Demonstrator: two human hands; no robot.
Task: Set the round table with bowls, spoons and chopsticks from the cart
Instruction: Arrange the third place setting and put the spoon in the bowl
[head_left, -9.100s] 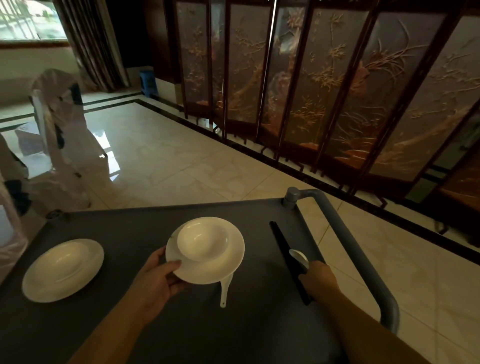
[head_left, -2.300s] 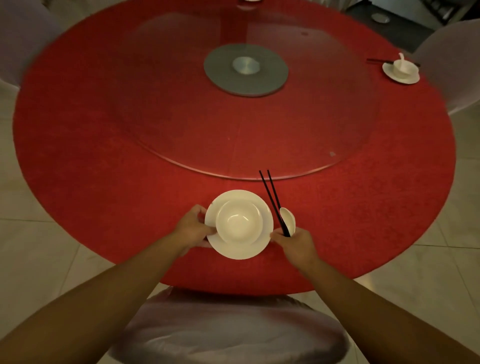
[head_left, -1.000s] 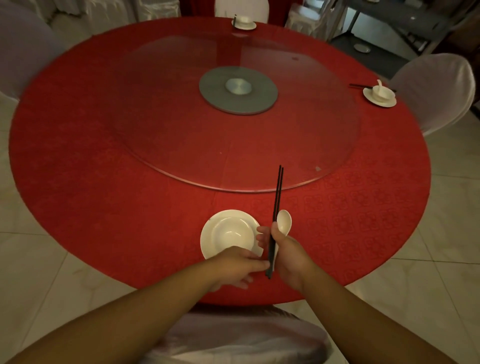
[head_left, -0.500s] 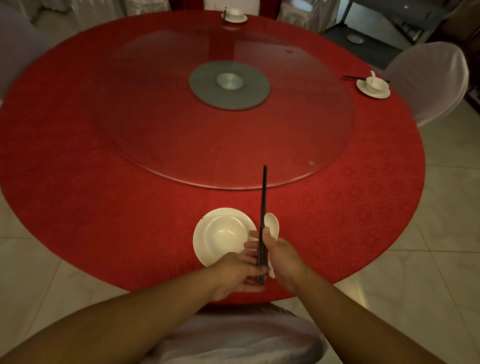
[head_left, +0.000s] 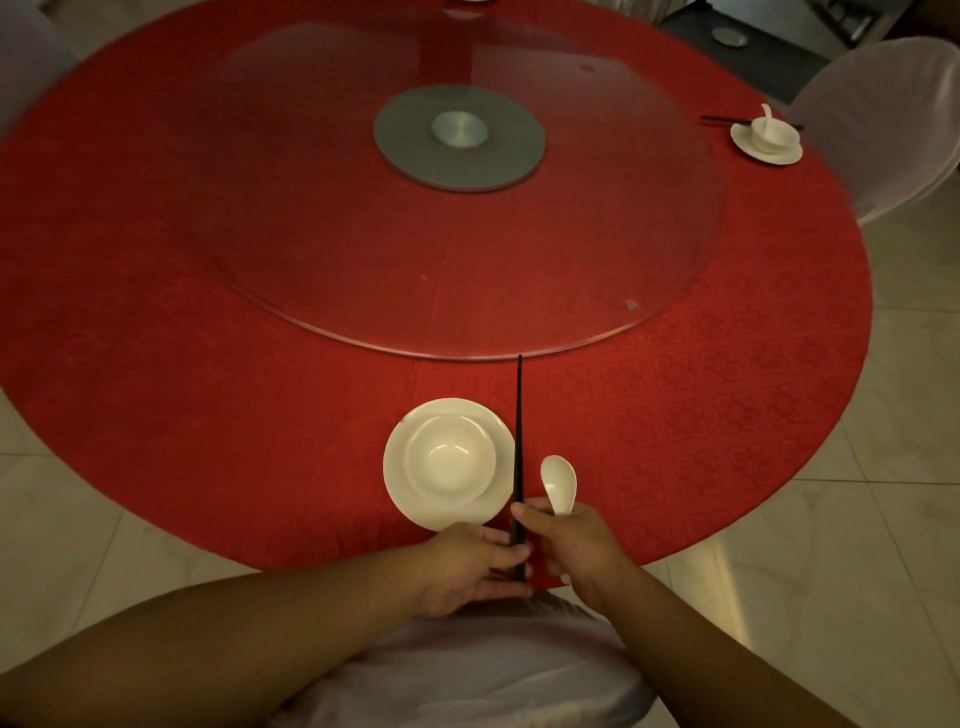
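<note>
A white bowl (head_left: 451, 457) sits on a white plate (head_left: 402, 499) near the front edge of the round red table (head_left: 208, 405). Black chopsticks (head_left: 518, 441) point away from me just right of the plate. My left hand (head_left: 470, 569) pinches their near end. My right hand (head_left: 574, 545) holds a white spoon (head_left: 558, 483) by its handle and touches the chopsticks with a fingertip.
A glass turntable (head_left: 337, 223) with a grey hub (head_left: 460, 137) fills the table's middle. A set place (head_left: 768, 137) with bowl, spoon and chopsticks lies at the far right. White-covered chairs stand at the right (head_left: 893, 119) and right below me (head_left: 467, 670).
The spoon has drawn apart to the right of the chopsticks. My left hand has taken hold of the chopsticks' near end, and they now lie straight beside the plate.
</note>
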